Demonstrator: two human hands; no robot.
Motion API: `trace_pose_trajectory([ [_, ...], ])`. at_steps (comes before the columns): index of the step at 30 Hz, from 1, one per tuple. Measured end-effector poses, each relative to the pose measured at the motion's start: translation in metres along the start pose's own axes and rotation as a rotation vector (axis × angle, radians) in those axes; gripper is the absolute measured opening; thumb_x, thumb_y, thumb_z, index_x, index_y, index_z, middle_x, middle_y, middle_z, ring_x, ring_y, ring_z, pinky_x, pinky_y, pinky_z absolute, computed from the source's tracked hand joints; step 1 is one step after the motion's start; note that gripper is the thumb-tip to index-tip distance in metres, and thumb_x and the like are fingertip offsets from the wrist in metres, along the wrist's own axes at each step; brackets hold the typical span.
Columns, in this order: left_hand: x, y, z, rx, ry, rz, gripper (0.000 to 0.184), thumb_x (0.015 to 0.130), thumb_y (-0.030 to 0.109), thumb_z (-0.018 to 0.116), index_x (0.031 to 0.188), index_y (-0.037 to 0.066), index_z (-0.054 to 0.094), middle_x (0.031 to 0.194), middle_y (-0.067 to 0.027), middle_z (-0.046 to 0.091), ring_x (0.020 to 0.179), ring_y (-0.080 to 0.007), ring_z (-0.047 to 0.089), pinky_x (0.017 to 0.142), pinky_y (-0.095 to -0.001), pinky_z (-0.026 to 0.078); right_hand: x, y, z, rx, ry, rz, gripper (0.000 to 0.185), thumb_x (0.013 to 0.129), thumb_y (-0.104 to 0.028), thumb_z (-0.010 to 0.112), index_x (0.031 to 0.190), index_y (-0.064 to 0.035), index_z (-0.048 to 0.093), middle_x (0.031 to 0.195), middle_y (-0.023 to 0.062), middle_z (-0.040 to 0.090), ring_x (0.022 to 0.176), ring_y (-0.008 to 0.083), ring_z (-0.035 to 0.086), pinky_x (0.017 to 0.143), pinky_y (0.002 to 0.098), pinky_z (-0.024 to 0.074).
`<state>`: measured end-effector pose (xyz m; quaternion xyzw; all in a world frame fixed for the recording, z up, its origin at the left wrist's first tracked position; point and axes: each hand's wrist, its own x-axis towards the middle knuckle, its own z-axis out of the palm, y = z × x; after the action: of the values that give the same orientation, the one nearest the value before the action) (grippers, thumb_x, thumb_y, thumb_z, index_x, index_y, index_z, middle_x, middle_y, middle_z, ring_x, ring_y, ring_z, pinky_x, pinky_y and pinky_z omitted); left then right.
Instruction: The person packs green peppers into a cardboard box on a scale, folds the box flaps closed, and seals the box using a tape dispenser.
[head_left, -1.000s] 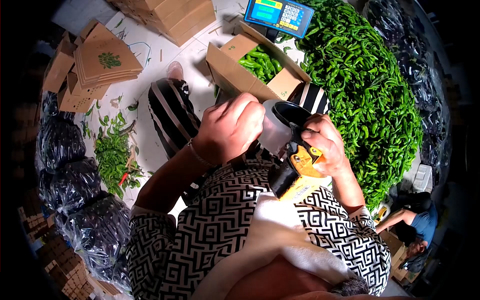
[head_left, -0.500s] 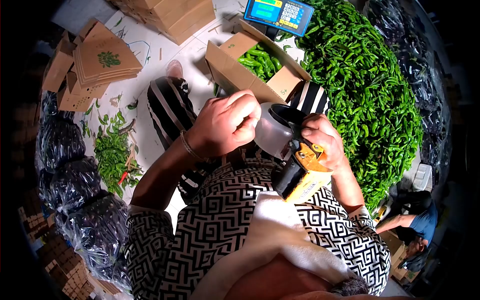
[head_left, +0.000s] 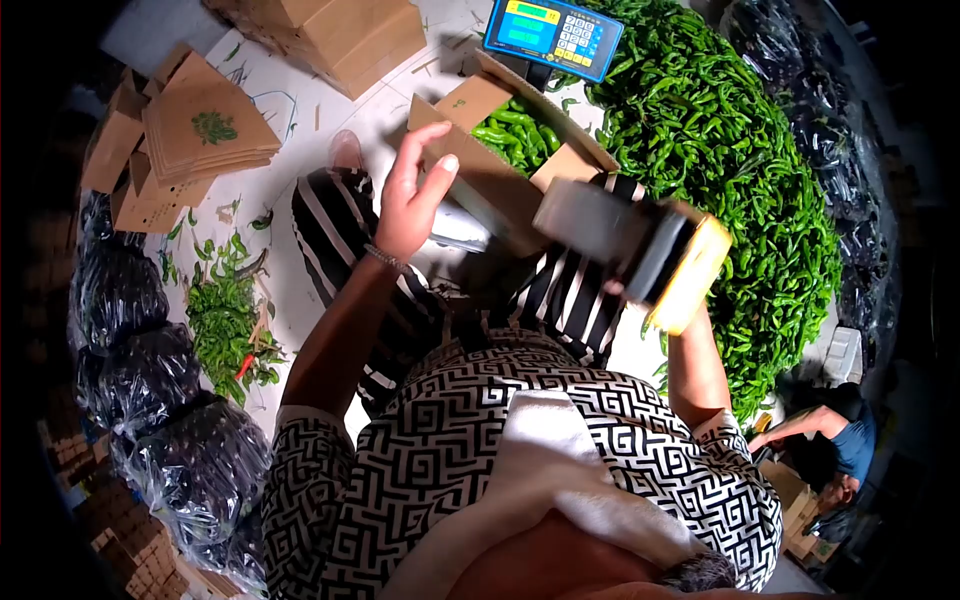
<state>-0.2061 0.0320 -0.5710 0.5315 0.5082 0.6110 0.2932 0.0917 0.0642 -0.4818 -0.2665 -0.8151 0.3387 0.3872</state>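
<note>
My left hand [head_left: 408, 208] is raised beside the near left side of an open cardboard box [head_left: 475, 185], its thumb and index finger spread apart and nothing visible between them. Long green peppers [head_left: 515, 135] lie inside the box, whose end flaps are folded inward. My right hand [head_left: 690, 328] grips a yellow and black tape dispenser [head_left: 692, 272] with a wide, translucent roll of tape [head_left: 588, 217]. Motion blurs the dispenser, which hides most of that hand's fingers. The roll overlaps the box's near right corner in view; contact between them cannot be judged.
Behind the box stands a blue scale display [head_left: 552, 38]. A large heap of green peppers [head_left: 720, 190] spreads at right. Flattened cartons [head_left: 205, 125], pepper scraps [head_left: 228, 315] and filled dark plastic bags [head_left: 190, 450] lie at left. Another person [head_left: 845, 440] bends at lower right.
My left hand has gone from a closed pinch to spread fingers and moved up and left. The tape dispenser has swung up and right in my right hand, away from my body.
</note>
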Motion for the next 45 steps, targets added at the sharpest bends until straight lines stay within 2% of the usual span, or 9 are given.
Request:
trace_pose_trajectory([
  [1,0.005,-0.012,0.002,0.123,-0.005,0.022,0.04,0.09,0.02,0.055,0.125,0.002,0.047,0.122,-0.0131,0.054,0.114,-0.0231,0.05,0.099,-0.0324,0.036,0.003,0.002,-0.003,-0.014,0.077,0.1,0.066,0.066,-0.034,0.079,0.117,-0.0023,0.05,0.105,0.0116,0.056,0.091,0.0229,0.057,0.076,0.0339,0.0485],
  [3,0.014,-0.025,0.004,0.571,-0.113,0.119,0.061,0.086,0.04,0.058,0.137,0.012,0.039,0.144,-0.0139,0.034,0.135,-0.0384,0.023,0.111,-0.0485,0.015,0.019,0.009,-0.012,-0.008,0.254,0.351,0.078,0.063,-0.031,0.082,0.122,0.0003,0.042,0.111,0.0129,0.051,0.094,0.0223,0.055,0.079,0.0337,0.0475],
  [7,0.029,-0.055,0.024,0.945,-0.244,0.175,0.08,0.084,0.051,0.054,0.147,0.014,0.02,0.154,-0.0112,0.012,0.141,-0.0355,0.006,0.111,-0.054,0.004,0.083,0.029,-0.016,0.147,0.502,0.257,0.065,0.065,-0.02,0.079,0.118,-0.0031,0.045,0.101,0.0083,0.056,0.091,0.0175,0.055,0.078,0.0308,0.047],
  [13,0.05,-0.089,0.047,0.881,-0.257,0.214,0.086,0.083,0.055,0.053,0.148,0.014,0.014,0.154,-0.0121,0.009,0.142,-0.0324,0.006,0.111,-0.0504,0.005,0.122,0.106,-0.015,0.043,0.29,0.411,0.056,0.068,-0.017,0.079,0.112,-0.0026,0.048,0.092,0.0041,0.057,0.081,0.0141,0.054,0.071,0.0276,0.0462],
  [19,0.05,-0.087,0.053,0.974,-0.305,0.242,0.071,0.082,0.051,0.055,0.144,0.027,0.029,0.152,-0.0071,0.018,0.139,-0.0311,0.017,0.109,-0.0509,0.011,0.112,0.109,0.005,0.167,0.04,0.814,0.055,0.067,-0.015,0.077,0.112,-0.0055,0.048,0.086,0.0019,0.057,0.069,0.0111,0.053,0.058,0.0242,0.0434],
  [24,0.056,-0.089,0.06,1.001,-0.38,0.243,0.057,0.085,0.046,0.053,0.136,0.021,0.042,0.147,-0.0003,0.032,0.138,-0.0281,0.021,0.109,-0.0522,0.013,0.117,0.107,0.023,0.068,-0.072,0.715,0.07,0.063,-0.02,0.083,0.119,-0.003,0.045,0.101,0.0075,0.058,0.096,0.0191,0.055,0.086,0.0299,0.044],
  [36,0.064,-0.091,0.057,0.844,-0.334,0.314,0.031,0.083,0.036,0.056,0.102,0.012,0.057,0.125,-0.007,0.051,0.123,-0.0274,0.039,0.106,-0.0468,0.023,0.122,0.077,0.029,-0.465,-0.296,0.574,0.072,0.057,-0.035,0.086,0.108,-0.001,0.049,0.1,0.0151,0.061,0.095,0.0267,0.058,0.085,0.036,0.0452],
  [41,0.069,-0.091,0.055,0.853,-0.358,0.284,0.031,0.082,0.035,0.058,0.105,0.014,0.057,0.122,-0.0057,0.052,0.12,-0.0256,0.04,0.102,-0.0425,0.027,0.121,0.076,0.027,-0.338,-0.305,0.628,0.076,0.059,-0.024,0.086,0.121,-0.0017,0.047,0.108,0.0084,0.058,0.101,0.0185,0.054,0.09,0.0313,0.0426],
  [45,0.067,-0.096,0.054,0.812,-0.285,0.323,0.031,0.082,0.033,0.059,0.106,0.013,0.06,0.12,-0.005,0.053,0.12,-0.0247,0.041,0.101,-0.0412,0.029,0.11,0.073,0.032,-0.149,-0.127,0.56,0.07,0.06,-0.023,0.086,0.113,-0.0016,0.047,0.102,0.0119,0.062,0.095,0.0198,0.058,0.088,0.033,0.0451],
])
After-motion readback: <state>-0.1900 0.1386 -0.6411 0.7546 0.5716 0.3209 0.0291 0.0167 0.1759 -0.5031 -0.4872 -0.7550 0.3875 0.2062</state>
